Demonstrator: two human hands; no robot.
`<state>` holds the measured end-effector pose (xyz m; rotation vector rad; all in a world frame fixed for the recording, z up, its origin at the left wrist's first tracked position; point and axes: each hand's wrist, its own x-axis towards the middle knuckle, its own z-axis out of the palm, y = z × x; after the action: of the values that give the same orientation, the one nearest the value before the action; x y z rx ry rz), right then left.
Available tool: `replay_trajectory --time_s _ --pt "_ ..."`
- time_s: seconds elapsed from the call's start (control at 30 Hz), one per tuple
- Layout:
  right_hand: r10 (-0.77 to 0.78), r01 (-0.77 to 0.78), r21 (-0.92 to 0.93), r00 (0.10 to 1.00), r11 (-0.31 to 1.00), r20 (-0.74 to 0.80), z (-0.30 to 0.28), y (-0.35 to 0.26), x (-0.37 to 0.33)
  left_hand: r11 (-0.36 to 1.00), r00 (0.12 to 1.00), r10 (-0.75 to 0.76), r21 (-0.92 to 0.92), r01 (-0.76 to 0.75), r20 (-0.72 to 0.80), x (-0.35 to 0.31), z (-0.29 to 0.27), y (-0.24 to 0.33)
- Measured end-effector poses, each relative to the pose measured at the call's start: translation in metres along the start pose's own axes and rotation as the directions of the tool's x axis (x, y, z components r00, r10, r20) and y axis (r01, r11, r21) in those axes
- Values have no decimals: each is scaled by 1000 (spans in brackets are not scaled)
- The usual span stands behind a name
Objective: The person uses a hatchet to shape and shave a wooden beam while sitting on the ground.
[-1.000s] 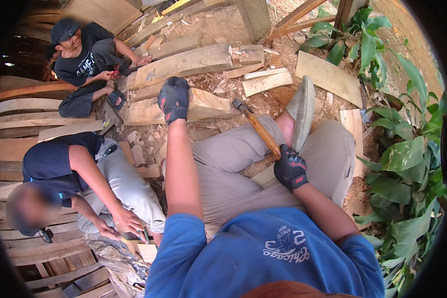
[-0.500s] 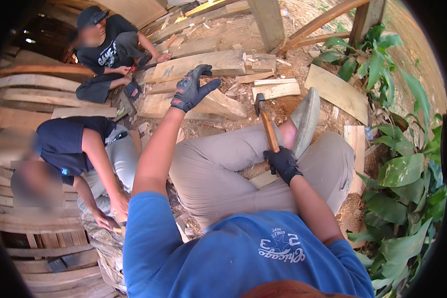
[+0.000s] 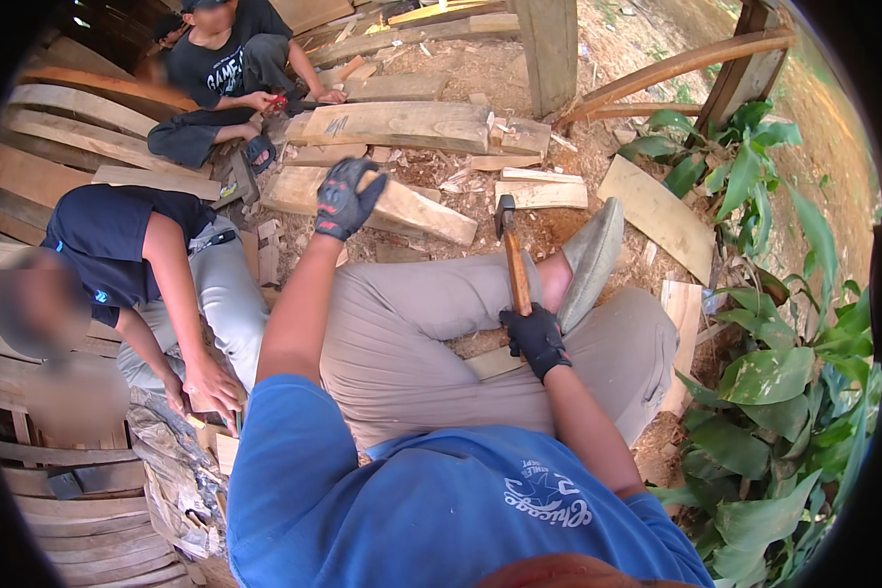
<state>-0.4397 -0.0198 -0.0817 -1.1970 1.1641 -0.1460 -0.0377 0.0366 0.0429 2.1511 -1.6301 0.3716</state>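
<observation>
My right hand (image 3: 536, 343), in a black glove, grips the wooden handle of a hammer (image 3: 518, 274) over my crossed legs. Its dark metal head points away from me. My gloved left hand (image 3: 346, 201) reaches out to the far left, fingers apart and slightly bent. It is over the near end of a thick, pale wooden block (image 3: 426, 214); whether it touches the wood, I cannot tell. Behind that block lies a longer timber (image 3: 402, 124). A short split piece of wood (image 3: 542, 194) rests just beyond the hammer head.
At the left, a bent-over co-worker (image 3: 137, 245) handles small pieces of wood. Another person (image 3: 230, 73) sits at the far left holding something red. A flat board (image 3: 657, 218) and leafy plants (image 3: 769, 367) are at the right. Wood chips litter the ground.
My left hand has drawn back to the left and lower, its fingers bending from a wide spread. The hammer stays in my right hand. The whole view has shifted slightly.
</observation>
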Motion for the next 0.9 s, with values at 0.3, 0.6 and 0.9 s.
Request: replay_trajectory --time_s 0.3,0.6,0.9 --pt "-8 9 8 999 1000 -39 7 -7 -3 71 146 -954 -279 958 260 -27 80 -112" --pt "-1 2 37 999 999 -33 10 3 9 -65 343 -700 -535 843 626 -51 90 -100" --pt "-140 120 -192 986 974 -91 18 -30 -31 -257 244 -357 -346 903 902 -84 60 -107"
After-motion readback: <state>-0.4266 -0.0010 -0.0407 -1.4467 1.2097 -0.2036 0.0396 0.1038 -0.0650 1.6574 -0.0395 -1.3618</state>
